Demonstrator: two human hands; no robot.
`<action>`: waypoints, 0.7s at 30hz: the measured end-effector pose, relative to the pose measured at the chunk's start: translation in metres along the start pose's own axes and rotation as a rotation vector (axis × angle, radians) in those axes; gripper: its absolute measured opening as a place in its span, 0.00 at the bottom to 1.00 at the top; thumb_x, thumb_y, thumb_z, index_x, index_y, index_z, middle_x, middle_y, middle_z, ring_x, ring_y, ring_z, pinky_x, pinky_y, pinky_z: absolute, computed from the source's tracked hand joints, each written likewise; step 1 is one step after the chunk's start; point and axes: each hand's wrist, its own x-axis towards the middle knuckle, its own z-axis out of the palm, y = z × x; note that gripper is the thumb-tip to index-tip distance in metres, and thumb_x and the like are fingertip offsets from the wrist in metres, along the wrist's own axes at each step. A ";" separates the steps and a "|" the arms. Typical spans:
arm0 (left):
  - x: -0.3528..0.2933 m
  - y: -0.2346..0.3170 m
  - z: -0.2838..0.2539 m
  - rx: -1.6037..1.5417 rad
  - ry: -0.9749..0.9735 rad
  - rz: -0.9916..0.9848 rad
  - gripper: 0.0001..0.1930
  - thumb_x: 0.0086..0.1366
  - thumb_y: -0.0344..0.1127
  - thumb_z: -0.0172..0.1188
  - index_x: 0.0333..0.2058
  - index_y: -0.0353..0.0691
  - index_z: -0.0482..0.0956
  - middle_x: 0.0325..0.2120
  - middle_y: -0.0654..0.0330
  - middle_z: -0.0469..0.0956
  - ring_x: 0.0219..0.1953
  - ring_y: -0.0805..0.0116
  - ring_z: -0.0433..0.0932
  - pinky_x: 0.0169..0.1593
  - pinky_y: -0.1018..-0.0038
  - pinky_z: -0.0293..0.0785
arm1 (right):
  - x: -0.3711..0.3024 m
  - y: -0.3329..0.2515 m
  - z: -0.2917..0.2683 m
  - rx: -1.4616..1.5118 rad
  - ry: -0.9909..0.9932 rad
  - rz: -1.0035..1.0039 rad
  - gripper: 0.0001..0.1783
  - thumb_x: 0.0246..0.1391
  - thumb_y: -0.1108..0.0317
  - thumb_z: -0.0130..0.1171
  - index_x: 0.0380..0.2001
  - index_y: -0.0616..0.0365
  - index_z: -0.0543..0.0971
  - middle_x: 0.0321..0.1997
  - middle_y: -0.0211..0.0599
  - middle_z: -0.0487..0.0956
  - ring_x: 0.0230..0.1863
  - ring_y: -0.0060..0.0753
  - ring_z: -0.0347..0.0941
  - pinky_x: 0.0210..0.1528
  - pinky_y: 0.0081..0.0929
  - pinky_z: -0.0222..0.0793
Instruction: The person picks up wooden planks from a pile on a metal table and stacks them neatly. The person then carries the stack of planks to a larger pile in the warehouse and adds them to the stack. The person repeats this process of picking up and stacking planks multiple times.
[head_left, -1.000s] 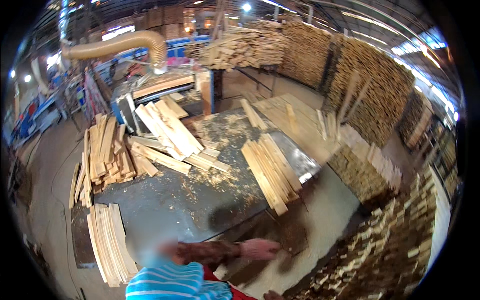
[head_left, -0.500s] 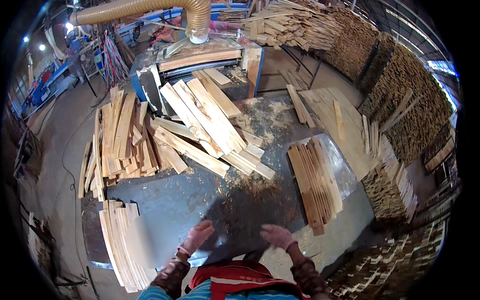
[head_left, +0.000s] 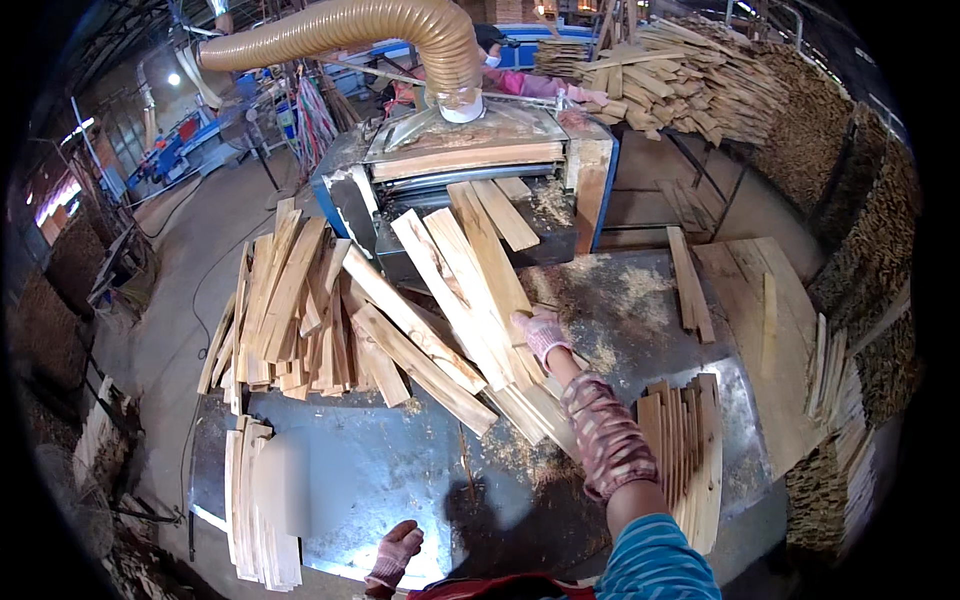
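My right hand (head_left: 541, 332), in a pale pink knit glove, is stretched far forward with its fingers bent over the near end of a long wooden board (head_left: 487, 245). That board lies on a slanted pile of pale planks (head_left: 455, 290) in front of a planer-like machine (head_left: 470, 150). My left hand (head_left: 398, 550), gloved too, hangs low over the near edge of the dark metal table (head_left: 390, 470). Its fingers are curled together, and nothing shows in them. Part of the right hand's grip is hidden under its own knuckles.
A heap of loose planks (head_left: 290, 300) fans out at the left. Neat board stacks stand at the near left (head_left: 245, 510) and right (head_left: 705, 450). A ribbed tan hose (head_left: 350, 30) rises from the machine. Behind it, a person in pink (head_left: 540, 85) reaches toward a timber pile (head_left: 690, 80).
My right hand has gone from the table's near edge forward onto the board. The left hand stays low near the front edge. The view has shifted, and more boards show at the machine's mouth.
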 end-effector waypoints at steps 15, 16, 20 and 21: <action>0.091 0.159 0.113 -0.195 -0.452 0.265 0.27 0.64 0.42 0.65 0.57 0.32 0.73 0.48 0.52 0.79 0.51 0.62 0.78 0.56 0.68 0.73 | -0.328 0.100 0.121 0.789 -0.216 0.168 0.13 0.64 0.62 0.54 0.38 0.60 0.80 0.32 0.42 0.81 0.30 0.41 0.75 0.36 0.30 0.72; 0.085 0.175 0.120 -0.375 -0.472 0.128 0.24 0.63 0.40 0.65 0.53 0.30 0.76 0.44 0.52 0.81 0.47 0.61 0.81 0.52 0.67 0.77 | -0.323 0.103 0.117 0.599 -0.156 -0.032 0.13 0.64 0.61 0.53 0.37 0.59 0.80 0.31 0.40 0.81 0.31 0.41 0.75 0.36 0.31 0.72; 0.111 0.179 0.087 -0.521 -0.585 0.034 0.17 0.67 0.34 0.60 0.50 0.28 0.78 0.40 0.54 0.83 0.40 0.63 0.83 0.44 0.69 0.81 | -0.228 0.094 0.066 -0.338 -0.053 -0.282 0.16 0.63 0.57 0.52 0.39 0.59 0.79 0.33 0.41 0.81 0.35 0.44 0.77 0.38 0.40 0.72; 0.111 0.189 0.081 -0.399 -0.577 0.118 0.17 0.67 0.33 0.60 0.50 0.28 0.78 0.40 0.54 0.83 0.40 0.63 0.83 0.44 0.69 0.81 | -0.192 0.083 0.055 -0.355 -0.045 -0.118 0.26 0.57 0.49 0.57 0.50 0.58 0.73 0.43 0.51 0.79 0.45 0.50 0.75 0.46 0.43 0.72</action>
